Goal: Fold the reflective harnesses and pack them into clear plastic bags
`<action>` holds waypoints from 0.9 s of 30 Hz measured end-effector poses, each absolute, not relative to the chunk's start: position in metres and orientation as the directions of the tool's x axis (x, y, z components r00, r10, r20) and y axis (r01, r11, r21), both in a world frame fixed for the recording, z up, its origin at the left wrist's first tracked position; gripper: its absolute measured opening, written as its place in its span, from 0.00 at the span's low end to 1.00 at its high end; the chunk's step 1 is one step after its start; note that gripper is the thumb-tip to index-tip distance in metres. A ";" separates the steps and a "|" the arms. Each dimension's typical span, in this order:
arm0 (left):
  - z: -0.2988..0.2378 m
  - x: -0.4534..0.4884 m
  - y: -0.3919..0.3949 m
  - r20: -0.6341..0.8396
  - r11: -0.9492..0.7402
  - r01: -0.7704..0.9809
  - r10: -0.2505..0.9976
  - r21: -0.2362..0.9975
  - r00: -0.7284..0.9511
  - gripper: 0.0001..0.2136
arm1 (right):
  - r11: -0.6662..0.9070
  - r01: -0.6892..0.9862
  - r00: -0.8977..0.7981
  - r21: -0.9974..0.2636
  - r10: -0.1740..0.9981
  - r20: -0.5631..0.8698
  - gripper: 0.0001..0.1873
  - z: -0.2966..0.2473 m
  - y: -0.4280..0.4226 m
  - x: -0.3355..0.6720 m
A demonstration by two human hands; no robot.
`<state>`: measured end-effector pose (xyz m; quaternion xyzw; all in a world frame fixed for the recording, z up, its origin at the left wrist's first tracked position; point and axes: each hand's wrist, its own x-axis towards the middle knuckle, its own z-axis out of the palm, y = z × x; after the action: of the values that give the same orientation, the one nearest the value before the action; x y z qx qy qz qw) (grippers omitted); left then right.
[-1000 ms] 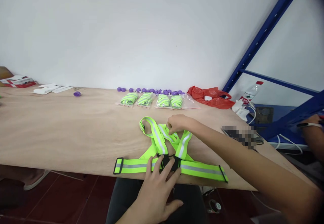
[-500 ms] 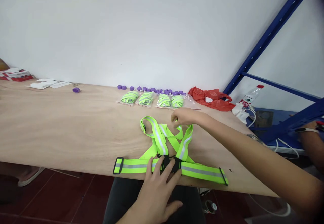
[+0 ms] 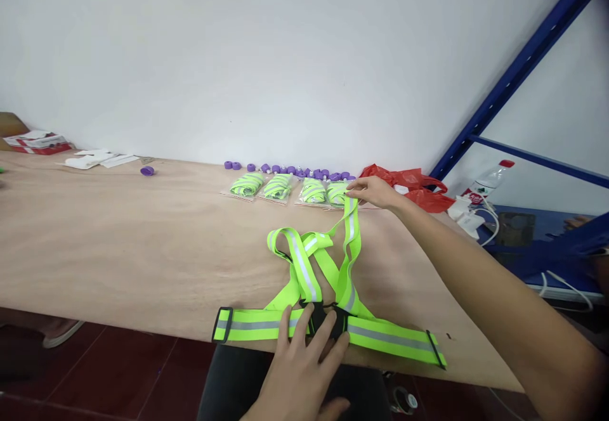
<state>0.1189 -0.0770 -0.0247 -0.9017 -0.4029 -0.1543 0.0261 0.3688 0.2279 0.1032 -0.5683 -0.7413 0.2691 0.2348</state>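
Note:
A neon-yellow reflective harness [image 3: 304, 262] with silver stripes lies along the table's front edge. Its waist belt [image 3: 394, 340] is spread flat, with black slide buckles at both ends. My left hand [image 3: 309, 357] rests on the black centre piece [image 3: 328, 321], fingers spread. Farther up, my right hand [image 3: 373, 191] pinches the top of the right shoulder strap [image 3: 351, 231] and holds it stretched away from the belt. The left shoulder strap [image 3: 297, 259] lies in a loose loop.
Several clear bags with folded reflective straps [image 3: 277, 186] lie behind, before a row of purple rolls [image 3: 290, 170]. A red plastic bag [image 3: 419, 186] and a bottle [image 3: 490, 180] are at the right, near a blue metal frame [image 3: 514, 59]. White papers [image 3: 99, 160] lie at the left.
My right hand has moved away from me toward the bagged straps, drawing the right shoulder strap up straighter. My left hand stays on the centre piece. The view has shifted slightly.

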 end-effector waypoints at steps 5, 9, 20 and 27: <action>-0.028 0.120 -0.071 0.461 -0.669 0.738 0.628 -0.092 0.627 0.33 | 0.181 0.719 -0.190 -0.671 0.980 0.061 0.17 0.094 0.252 0.380; -0.038 0.121 -0.068 0.548 -0.625 0.748 0.554 -0.224 0.627 0.24 | 0.191 0.734 -0.173 -0.652 0.981 0.091 0.16 0.080 0.273 0.382; -0.054 0.121 -0.067 0.529 -0.635 0.750 0.580 -0.184 0.620 0.23 | 0.058 0.732 -0.062 -0.679 0.998 0.018 0.10 0.033 0.299 0.377; -0.047 0.121 -0.069 0.522 -0.617 0.762 0.593 -0.195 0.613 0.23 | -0.030 0.685 0.041 -0.728 0.999 -0.002 0.13 0.047 0.269 0.381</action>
<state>0.1208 -0.0687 -0.0469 -0.8747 -0.3873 -0.2082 0.2039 0.3814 0.2687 0.0468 -0.6626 -0.6352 0.2753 0.2858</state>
